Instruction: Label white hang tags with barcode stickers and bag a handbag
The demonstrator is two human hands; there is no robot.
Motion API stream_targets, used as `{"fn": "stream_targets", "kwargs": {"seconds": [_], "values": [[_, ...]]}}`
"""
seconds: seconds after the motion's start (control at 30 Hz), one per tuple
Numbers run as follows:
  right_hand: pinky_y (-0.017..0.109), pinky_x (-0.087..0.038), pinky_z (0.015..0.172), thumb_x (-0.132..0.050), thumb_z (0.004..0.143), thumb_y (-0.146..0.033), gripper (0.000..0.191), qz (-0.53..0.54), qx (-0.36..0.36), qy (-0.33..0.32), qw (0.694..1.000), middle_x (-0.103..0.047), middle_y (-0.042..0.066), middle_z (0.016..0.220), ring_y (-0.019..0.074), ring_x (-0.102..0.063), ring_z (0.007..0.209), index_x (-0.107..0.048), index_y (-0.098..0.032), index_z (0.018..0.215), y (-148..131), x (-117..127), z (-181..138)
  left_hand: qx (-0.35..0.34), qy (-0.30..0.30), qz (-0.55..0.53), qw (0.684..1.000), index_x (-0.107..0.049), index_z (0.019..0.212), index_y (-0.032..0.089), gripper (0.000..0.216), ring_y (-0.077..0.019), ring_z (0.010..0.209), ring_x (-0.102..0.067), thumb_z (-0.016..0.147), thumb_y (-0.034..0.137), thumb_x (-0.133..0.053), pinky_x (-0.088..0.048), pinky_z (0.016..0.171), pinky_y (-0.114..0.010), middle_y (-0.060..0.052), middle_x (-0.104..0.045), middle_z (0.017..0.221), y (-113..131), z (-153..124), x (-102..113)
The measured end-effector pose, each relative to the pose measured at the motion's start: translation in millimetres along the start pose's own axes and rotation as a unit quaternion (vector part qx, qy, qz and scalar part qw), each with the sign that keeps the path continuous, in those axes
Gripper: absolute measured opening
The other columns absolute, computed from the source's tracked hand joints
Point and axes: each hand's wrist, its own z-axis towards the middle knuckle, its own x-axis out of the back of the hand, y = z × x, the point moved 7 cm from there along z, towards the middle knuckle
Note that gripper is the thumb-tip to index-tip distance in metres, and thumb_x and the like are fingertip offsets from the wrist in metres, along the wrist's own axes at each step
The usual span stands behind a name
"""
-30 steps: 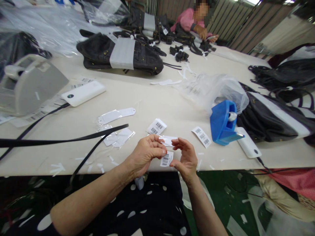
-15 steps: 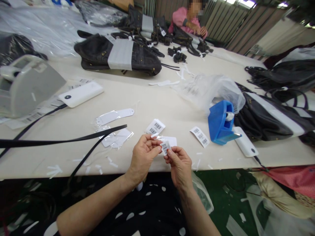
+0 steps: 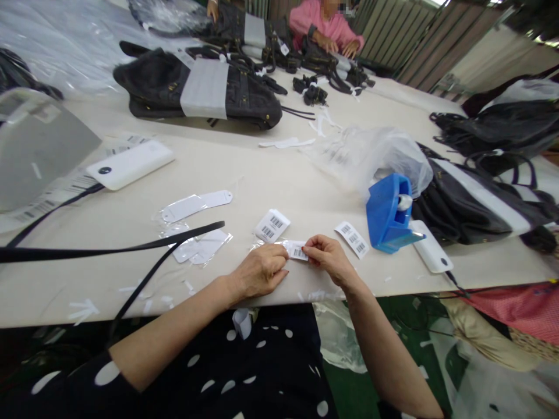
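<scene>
My right hand [image 3: 329, 257] pinches the right end of a small white barcode sticker [image 3: 299, 254] between thumb and fingertips. The sticker lies over a white tag [image 3: 286, 244] in clear plastic on the table. Close to the sticker's left end is my left hand [image 3: 263, 270], its fingers curled down over the tag; what they grip is hidden. Just beyond the hands sits a stack of barcode stickers [image 3: 271, 226]. Farther right lies a strip of barcode stickers [image 3: 351, 239]. More white tags [image 3: 198, 205] in plastic lie to the left.
A blue tape dispenser [image 3: 388, 215] and a white power bank [image 3: 430, 247] stand at right, beside black handbags [image 3: 467, 203]. At left are a grey dispenser [image 3: 43, 145], another power bank [image 3: 131, 164] and black straps [image 3: 174, 240]. A co-worker in pink [image 3: 325, 29] handles bags across the table.
Both hands have lowered to the tag on the table. The barcode sticker, held up between them before, now lies over the tag. My left fingers have curled down.
</scene>
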Motion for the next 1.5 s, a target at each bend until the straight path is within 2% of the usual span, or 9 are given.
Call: {"fn": "stream_targets", "kwargs": {"seconds": [0.2,0.4,0.8,1.0,1.1,1.23,1.33,1.43,1.5], "values": [[0.021,-0.031,0.046,-0.061,0.065,-0.029,0.015,-0.066,0.030,-0.018,0.997,-0.051,-0.004,0.053,0.0080,-0.044,0.048,-0.054,-0.016,0.066,-6,4,15,-0.004,0.011,0.020,1.000,-0.051,0.066,0.015,0.015,-0.0188,0.092,-0.057,0.081,0.015,-0.050,-0.046,0.080,-0.032,-0.007,-0.062,0.090,-10,-6,-7],[0.020,-0.029,0.043,-0.061,0.064,-0.029,0.014,-0.085,0.003,-0.045,0.995,-0.050,-0.004,0.049,0.0075,-0.042,0.045,-0.055,-0.016,0.065,-8,-1,18,0.004,0.010,0.019,1.000,-0.051,0.064,0.015,0.017,-0.0183,0.091,-0.057,0.081,0.016,-0.050,-0.045,0.081,-0.032,-0.007,-0.062,0.090,-10,-6,-6],[0.020,-0.028,0.042,-0.062,0.064,-0.028,0.012,-0.101,0.012,-0.033,0.994,-0.052,-0.004,0.048,0.0083,-0.042,0.043,-0.057,-0.017,0.062,-6,1,21,0.018,0.001,0.017,1.000,-0.053,0.066,0.015,0.015,-0.0191,0.092,-0.057,0.081,0.016,-0.050,-0.045,0.082,-0.034,-0.007,-0.062,0.091,-11,-6,-7],[0.022,-0.032,0.046,-0.059,0.066,-0.025,0.008,-0.172,0.038,-0.010,0.984,-0.054,-0.003,0.049,0.0100,-0.046,0.045,-0.058,-0.018,0.063,-6,1,23,0.017,-0.006,0.023,1.000,-0.053,0.066,0.015,0.015,-0.0196,0.093,-0.057,0.081,0.016,-0.050,-0.045,0.082,-0.034,-0.008,-0.062,0.091,-11,-6,-8],[0.023,-0.033,0.050,-0.058,0.067,-0.023,0.006,-0.245,0.056,0.010,0.968,-0.056,-0.002,0.052,0.0112,-0.048,0.050,-0.058,-0.018,0.063,-11,0,21,0.015,-0.008,0.026,1.000,-0.052,0.067,0.014,0.015,-0.0199,0.093,-0.056,0.081,0.017,-0.050,-0.044,0.083,-0.034,-0.008,-0.061,0.092,-11,-7,-9],[0.024,-0.034,0.055,-0.056,0.070,-0.023,0.006,-0.360,0.074,0.032,0.929,-0.059,0.000,0.060,0.0131,-0.051,0.057,-0.057,-0.019,0.065,-22,-4,16,0.015,-0.002,0.027,1.000,-0.053,0.067,0.014,0.014,-0.0200,0.093,-0.056,0.080,0.017,-0.051,-0.044,0.083,-0.034,-0.008,-0.061,0.091,-12,-7,-8],[0.026,-0.035,0.057,-0.056,0.073,-0.027,0.008,-0.442,0.062,0.048,0.893,-0.061,0.002,0.066,0.0166,-0.054,0.063,-0.059,-0.020,0.075,-29,-3,12,0.012,-0.002,0.027,1.000,-0.054,0.066,0.014,0.015,-0.0201,0.093,-0.056,0.080,0.017,-0.051,-0.045,0.083,-0.035,-0.008,-0.061,0.091,-11,-7,-8],[0.030,-0.037,0.059,-0.057,0.075,-0.036,0.022,-0.521,0.056,0.098,0.846,-0.063,0.008,0.077,0.0220,-0.057,0.069,-0.059,-0.019,0.089,-35,0,4,0.011,0.000,0.024,1.000,-0.054,0.066,0.014,0.015,-0.0201,0.093,-0.056,0.080,0.017,-0.051,-0.045,0.083,-0.035,-0.009,-0.062,0.092,-11,-7,-8],[0.033,-0.040,0.065,-0.054,0.079,-0.035,0.023,-0.543,0.099,0.131,0.823,-0.063,0.010,0.087,0.0241,-0.058,0.077,-0.059,-0.018,0.093,-38,-6,-5,0.012,0.004,0.020,1.000,-0.054,0.066,0.014,0.015,-0.0199,0.092,-0.056,0.080,0.017,-0.051,-0.046,0.083,-0.035,-0.009,-0.062,0.092,-11,-6,-7]]}}
